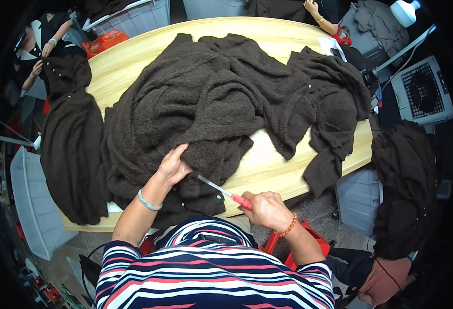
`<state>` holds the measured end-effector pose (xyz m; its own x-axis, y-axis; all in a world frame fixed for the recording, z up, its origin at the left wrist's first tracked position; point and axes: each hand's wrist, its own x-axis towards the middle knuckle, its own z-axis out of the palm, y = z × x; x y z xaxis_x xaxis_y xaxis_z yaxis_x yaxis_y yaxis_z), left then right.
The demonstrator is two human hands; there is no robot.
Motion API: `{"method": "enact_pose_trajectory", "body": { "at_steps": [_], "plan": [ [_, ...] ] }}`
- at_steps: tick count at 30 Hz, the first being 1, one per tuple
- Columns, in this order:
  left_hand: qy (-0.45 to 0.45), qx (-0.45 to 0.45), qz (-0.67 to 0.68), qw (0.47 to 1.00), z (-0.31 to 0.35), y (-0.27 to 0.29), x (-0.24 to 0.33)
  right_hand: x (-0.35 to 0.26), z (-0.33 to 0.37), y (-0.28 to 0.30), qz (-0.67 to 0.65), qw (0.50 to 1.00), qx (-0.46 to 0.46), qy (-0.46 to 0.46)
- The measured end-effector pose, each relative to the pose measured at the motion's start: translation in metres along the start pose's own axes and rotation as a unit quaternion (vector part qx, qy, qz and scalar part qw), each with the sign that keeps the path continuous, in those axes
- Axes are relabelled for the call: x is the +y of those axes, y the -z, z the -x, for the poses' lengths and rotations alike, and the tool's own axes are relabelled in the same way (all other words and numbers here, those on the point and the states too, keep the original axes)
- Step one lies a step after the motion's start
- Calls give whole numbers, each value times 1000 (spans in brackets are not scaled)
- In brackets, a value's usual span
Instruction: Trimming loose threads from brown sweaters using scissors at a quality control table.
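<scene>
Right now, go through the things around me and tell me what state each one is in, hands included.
Left hand: fingers resting on the brown knitwear
Right hand: closed around the tool
Red-handled tool: held, tip pointing toward the left hand
Brown knitwear: heaped, rumpled
Table: largely covered by knitwear
Red plastic bag: crumpled
Orange bead bracelet: worn on the right wrist
</scene>
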<state>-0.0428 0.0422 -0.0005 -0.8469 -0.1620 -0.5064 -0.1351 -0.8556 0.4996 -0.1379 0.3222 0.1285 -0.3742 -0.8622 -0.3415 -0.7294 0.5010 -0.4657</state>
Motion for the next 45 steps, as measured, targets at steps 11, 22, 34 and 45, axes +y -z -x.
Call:
{"method": "enact_pose_trajectory", "body": {
  "at_steps": [11, 22, 34, 45],
  "plan": [
    [-100, -297, -535, 785, 30, -98, -117, 36, 4, 13, -34, 961, 248, -120],
    [-331, 491, -302, 747, 123, 110, 24, 31, -15, -6, -7, 982, 153, -110],
    [-493, 347, -210, 770, 110, 35, 49, 38, -16, -2, -22, 983, 162, -81],
    [-271, 28, -796, 540, 14, -42, -30, 49, 8, 1, -35, 975, 164, -145]
  ]
}}
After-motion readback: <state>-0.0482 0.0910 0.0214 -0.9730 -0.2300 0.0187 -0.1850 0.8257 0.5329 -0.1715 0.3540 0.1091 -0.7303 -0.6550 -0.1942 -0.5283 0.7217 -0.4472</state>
